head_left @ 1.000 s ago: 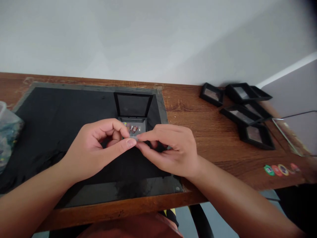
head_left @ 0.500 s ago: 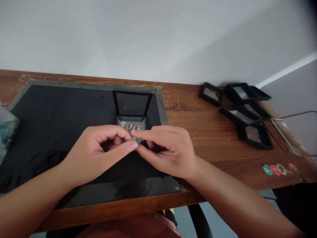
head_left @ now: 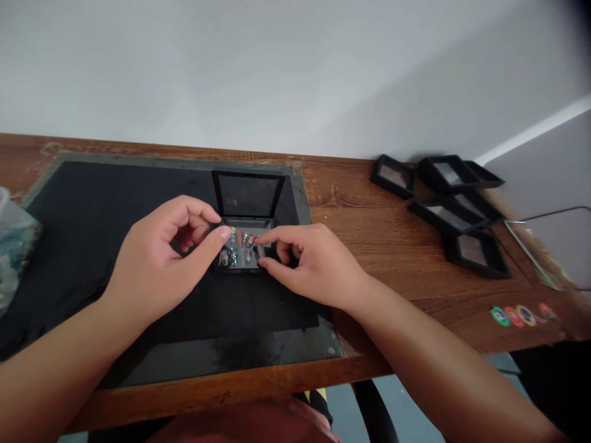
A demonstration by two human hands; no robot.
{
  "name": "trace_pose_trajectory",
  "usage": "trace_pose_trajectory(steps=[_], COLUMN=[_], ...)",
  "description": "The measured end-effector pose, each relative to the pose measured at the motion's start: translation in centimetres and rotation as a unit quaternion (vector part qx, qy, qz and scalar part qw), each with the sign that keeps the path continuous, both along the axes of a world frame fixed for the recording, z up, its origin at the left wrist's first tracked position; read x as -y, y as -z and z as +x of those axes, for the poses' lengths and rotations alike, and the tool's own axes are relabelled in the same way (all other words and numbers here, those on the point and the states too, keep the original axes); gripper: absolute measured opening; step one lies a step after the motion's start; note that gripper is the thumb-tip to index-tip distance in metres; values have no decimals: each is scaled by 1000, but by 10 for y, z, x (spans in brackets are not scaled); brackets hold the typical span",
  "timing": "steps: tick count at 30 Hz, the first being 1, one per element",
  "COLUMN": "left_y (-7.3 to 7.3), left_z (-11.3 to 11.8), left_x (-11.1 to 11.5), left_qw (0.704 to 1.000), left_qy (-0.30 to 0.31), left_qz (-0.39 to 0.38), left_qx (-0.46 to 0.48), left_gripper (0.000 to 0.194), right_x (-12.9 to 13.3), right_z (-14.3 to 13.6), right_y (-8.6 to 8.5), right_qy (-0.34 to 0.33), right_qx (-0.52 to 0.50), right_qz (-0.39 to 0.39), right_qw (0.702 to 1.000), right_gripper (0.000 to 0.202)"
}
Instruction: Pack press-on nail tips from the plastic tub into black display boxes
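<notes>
A small black box (head_left: 213,269) lies on the dark mat with its clear-windowed lid (head_left: 248,194) raised at the back. Several decorated false nails (head_left: 233,256) rest in its grey tray, some with green and silver ornaments. My left hand (head_left: 161,255) is at the box's left side, thumb and forefinger a little apart by the upper left nails, nothing visible between them. At the right side is my right hand (head_left: 318,261); its forefinger tip reaches the upper right nails and its thumb is at the right edge. A dark nail (head_left: 260,251) shows between these spread fingertips.
Several black boxes (head_left: 478,251) with clear windows stand at the back right of the wooden table. Round coloured stickers or chips (head_left: 500,316) lie near the right front edge. A clear container (head_left: 17,246) with bluish-green contents is at the far left. A wall rises behind.
My hands were close together in front of the box, fingertips meeting. They have moved apart to its two sides, and the nails in the tray show more fully.
</notes>
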State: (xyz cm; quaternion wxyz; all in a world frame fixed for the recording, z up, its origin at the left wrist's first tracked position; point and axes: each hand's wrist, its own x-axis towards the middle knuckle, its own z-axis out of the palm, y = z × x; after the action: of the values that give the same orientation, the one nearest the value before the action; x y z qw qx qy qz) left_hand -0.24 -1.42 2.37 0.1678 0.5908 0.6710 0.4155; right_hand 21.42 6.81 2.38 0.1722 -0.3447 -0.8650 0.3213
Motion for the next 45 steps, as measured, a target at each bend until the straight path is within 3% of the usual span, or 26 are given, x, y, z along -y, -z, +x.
trace_pose_trajectory(steps=[8,14,22,28,45], left_y=[15,27,24,19,14], left_z=[-11,-18,-11,-20,-16], left_x=[-9,-13,-12,-15,-13], left_qw=[996,996,998,996,999], left_qy=[-34,-31,14,1,-7], left_qz=[78,78,53,85,49], left_qx=[27,-18,-35,-25,5], left_gripper=[43,65,60,59,53], right_x=[-1,-3,-3,-3,-2], right_z=[0,0,1,0,-1], right_y=[0,-1,-1,-1,0], right_qy=[6,32,-1,-2,-6], right_qx=[13,19,17,15,25], right_qz=[-12,-20,-39,-64,-44], right_qw=[1000,999,999,998,999], right_gripper=[25,19,21,23,21])
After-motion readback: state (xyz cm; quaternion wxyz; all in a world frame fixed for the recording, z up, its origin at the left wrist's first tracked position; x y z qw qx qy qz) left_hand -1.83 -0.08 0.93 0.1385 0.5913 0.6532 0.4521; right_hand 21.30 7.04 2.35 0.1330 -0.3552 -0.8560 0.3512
